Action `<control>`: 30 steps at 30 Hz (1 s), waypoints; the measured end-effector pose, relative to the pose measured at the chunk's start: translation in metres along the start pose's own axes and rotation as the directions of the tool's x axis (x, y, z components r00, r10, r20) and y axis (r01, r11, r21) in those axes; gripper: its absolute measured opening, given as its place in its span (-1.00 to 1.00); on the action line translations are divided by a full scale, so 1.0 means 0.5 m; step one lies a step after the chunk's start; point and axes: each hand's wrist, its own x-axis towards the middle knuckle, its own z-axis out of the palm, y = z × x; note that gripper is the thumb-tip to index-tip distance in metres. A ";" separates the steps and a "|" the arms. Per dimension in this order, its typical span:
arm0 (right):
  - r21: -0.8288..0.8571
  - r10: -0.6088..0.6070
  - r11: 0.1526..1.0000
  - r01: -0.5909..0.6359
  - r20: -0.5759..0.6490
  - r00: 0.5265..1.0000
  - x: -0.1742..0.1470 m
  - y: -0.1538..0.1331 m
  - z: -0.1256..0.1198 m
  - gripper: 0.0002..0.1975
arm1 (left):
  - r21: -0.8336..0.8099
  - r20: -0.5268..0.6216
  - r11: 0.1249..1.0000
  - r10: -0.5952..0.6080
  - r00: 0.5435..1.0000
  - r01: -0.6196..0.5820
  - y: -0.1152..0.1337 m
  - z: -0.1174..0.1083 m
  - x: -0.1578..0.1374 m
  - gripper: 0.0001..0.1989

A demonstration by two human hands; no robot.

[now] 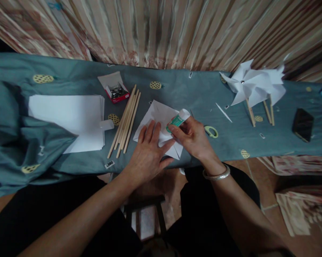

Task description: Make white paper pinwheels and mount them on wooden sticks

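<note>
A square of white paper (pixel 157 111) with crease or cut lines near its corners lies on the cloth in front of me. My left hand (pixel 147 155) rests flat across its lower left part, fingers spread. In my right hand (pixel 194 135) is a green and white glue stick (pixel 180 118), tilted with its lower end down at the middle of the paper. My fingers hide whether that end touches the sheet. Just right of this hand lie scissors with a light green handle (pixel 211 132), partly covered by the hand.
Several wooden sticks (pixel 126 123) lie left of the paper, beside a red box of metal pins (pixel 118 92). A stack of white sheets (pixel 67 121) is farther left, a white cap (pixel 106 124) at its edge. Paper pinwheels (pixel 243 84) and a dark phone (pixel 303 125) lie right.
</note>
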 end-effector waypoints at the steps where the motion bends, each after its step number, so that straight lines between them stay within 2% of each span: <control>1: 0.016 0.013 1.000 -0.013 -0.012 1.000 0.000 0.001 -0.005 -0.70 | -0.001 -0.003 1.000 0.002 1.000 -0.002 0.000 0.000 0.000 -0.41; 4: 0.115 0.066 0.992 -0.058 -0.065 0.996 -0.002 0.001 -0.026 -0.67 | -0.006 -0.018 1.000 0.009 1.000 -0.009 -0.001 0.003 -0.002 -0.43; 7: 0.314 0.135 0.944 -0.097 -0.102 0.986 -0.006 -0.005 -0.053 -0.68 | -0.009 -0.029 1.000 0.019 0.999 -0.020 -0.002 0.004 -0.004 -0.44; 10: 0.514 0.205 0.846 -0.139 -0.073 0.976 -0.008 -0.012 -0.075 -0.74 | -0.004 -0.032 1.000 0.022 0.999 -0.022 -0.002 0.002 -0.003 -0.44; 14: 0.697 0.249 0.690 -0.194 0.024 0.968 -0.007 -0.015 -0.082 -0.82 | 0.005 -0.034 1.000 0.028 0.999 -0.027 -0.004 -0.003 -0.004 -0.37; 19: 0.805 0.269 0.540 -0.246 0.112 0.957 -0.003 -0.018 -0.068 -0.89 | 0.021 -0.068 0.999 0.050 0.996 -0.049 -0.003 -0.004 -0.011 -0.28; 23: 0.819 0.270 0.504 -0.274 0.152 0.951 -0.001 -0.017 -0.060 -0.92 | 0.008 -0.149 0.996 0.084 0.985 -0.084 -0.014 -0.029 -0.018 -0.40; 26: 0.804 0.250 0.529 -0.271 0.158 0.955 0.000 -0.013 -0.057 -0.91 | 0.007 -0.267 1.000 0.006 0.964 -0.004 -0.047 -0.073 -0.028 -0.54; 28: 0.803 0.236 0.536 -0.262 0.156 0.959 0.000 -0.013 -0.054 -0.89 | 0.014 -0.365 0.991 -0.121 0.923 0.136 -0.080 -0.105 -0.040 -0.56; 30: 0.819 0.228 0.513 -0.258 0.159 0.960 0.000 -0.016 -0.049 -0.88 | 0.050 -0.407 0.957 -0.241 0.881 0.285 -0.115 -0.130 -0.053 -0.57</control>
